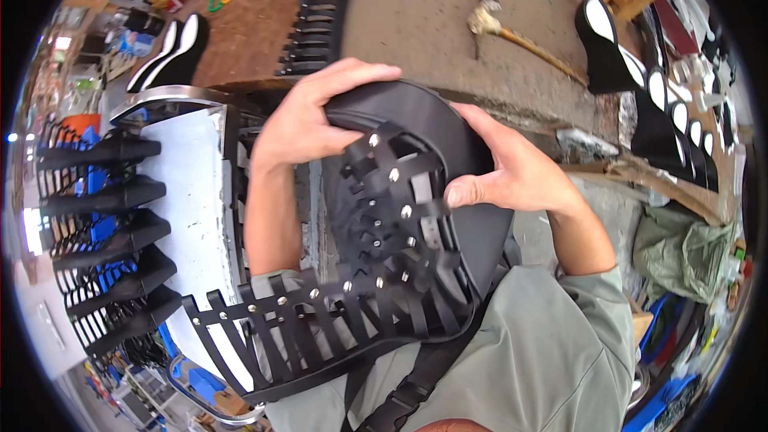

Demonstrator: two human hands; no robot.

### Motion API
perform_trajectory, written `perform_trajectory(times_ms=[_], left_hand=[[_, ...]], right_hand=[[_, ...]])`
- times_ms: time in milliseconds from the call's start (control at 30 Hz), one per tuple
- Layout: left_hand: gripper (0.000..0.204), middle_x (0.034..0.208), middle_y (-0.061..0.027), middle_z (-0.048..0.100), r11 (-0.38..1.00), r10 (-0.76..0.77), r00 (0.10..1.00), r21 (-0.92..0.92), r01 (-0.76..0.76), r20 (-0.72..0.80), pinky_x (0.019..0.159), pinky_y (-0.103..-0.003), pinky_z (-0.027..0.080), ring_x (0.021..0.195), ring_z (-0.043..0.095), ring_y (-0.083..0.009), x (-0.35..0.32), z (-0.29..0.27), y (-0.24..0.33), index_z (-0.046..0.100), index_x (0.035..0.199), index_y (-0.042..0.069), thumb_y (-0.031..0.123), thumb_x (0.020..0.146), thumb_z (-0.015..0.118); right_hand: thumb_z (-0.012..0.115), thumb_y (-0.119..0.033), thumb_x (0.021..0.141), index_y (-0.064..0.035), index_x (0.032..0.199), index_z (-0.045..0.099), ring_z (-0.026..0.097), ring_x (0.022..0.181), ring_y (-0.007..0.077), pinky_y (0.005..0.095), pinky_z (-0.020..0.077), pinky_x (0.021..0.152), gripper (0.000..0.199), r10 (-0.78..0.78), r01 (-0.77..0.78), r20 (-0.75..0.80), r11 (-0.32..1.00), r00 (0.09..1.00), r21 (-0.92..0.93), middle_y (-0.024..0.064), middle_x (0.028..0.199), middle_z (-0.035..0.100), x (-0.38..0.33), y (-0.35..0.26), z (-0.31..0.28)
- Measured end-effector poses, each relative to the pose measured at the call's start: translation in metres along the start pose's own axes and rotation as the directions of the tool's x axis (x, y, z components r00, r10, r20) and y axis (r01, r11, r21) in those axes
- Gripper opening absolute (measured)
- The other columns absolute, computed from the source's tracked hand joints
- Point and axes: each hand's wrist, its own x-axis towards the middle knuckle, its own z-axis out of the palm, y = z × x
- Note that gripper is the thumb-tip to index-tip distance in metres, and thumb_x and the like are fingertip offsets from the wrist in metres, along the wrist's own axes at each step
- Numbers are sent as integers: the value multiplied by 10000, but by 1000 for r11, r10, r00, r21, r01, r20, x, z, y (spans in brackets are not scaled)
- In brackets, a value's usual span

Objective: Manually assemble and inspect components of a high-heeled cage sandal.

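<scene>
A black strappy boot (384, 288) with silver studs lies tilted against my body. Its open, caged shaft stretches toward the lower left, and its thick black sole (478, 160) faces up and to the right. My left hand (300, 116) is curled over the toe end, thumb near the upper straps and fingers on the sole's far edge. On the other side, my right hand (512, 162) grips the sole, with its thumb pressed near the studded strap. The fingers of my right hand are partly hidden behind the sole.
A hammer (520, 36) and another strappy boot (316, 16) lie on the brown workbench (408, 24) ahead. Black wedge soles (604, 48) stand at the right, others (180, 52) at the left. Several strappy boots (120, 192) line a white-topped rack (188, 192) at my left.
</scene>
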Motion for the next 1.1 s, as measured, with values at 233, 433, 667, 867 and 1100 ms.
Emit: perform_trajectory(times_ms=[233, 433, 667, 867, 1100], left_hand=[[813, 994, -137, 574, 939, -63, 998, 339, 59, 1, 785, -350, 483, 900, 595, -298, 2, 10, 48, 528, 1258, 47, 216, 521, 828], [772, 984, -139, 569, 877, -32, 999, 479, 43, -32, 745, -357, 495, 863, 598, -313, -3, 7, 53, 551, 1181, 36, 265, 504, 843], [921, 976, -131, 563, 910, -133, 990, 402, 100, 54, 784, -343, 450, 902, 574, -264, 9, 5, 64, 548, 1150, -11, 360, 367, 861], [866, 956, -130, 567, 901, -137, 990, 418, 116, 22, 752, -344, 456, 856, 581, -265, 11, 15, 63, 560, 1113, 5, 343, 382, 877], [798, 920, -137, 580, 841, -5, 992, 536, 72, -127, 723, -340, 472, 816, 591, -268, 6, 31, 73, 557, 1085, -10, 309, 444, 910]], right_hand=[[854, -475, 610, 55, 1331, 372, 572, 1110, 299, 374, 449, 950, 1016, 106, -103, -19, 990, 994, 97, 209, 1177, 582, -8, 0, 10], [862, -494, 579, 43, 1319, 384, 575, 1104, 310, 380, 452, 946, 1032, 101, -98, -12, 982, 995, 163, 210, 1158, 585, -7, 1, 18], [859, -480, 569, 26, 1288, 401, 604, 1036, 321, 388, 473, 903, 991, 156, -139, -54, 962, 986, 235, 212, 1113, 593, -12, 1, 20], [802, -407, 567, 18, 1248, 393, 628, 957, 339, 389, 489, 849, 902, 154, -142, -123, 985, 980, 95, 204, 1030, 611, -11, 0, 24], [762, -327, 574, -3, 1204, 362, 646, 820, 361, 404, 511, 750, 814, 44, -62, -234, 995, 971, -72, 202, 938, 614, -21, -1, 32]])
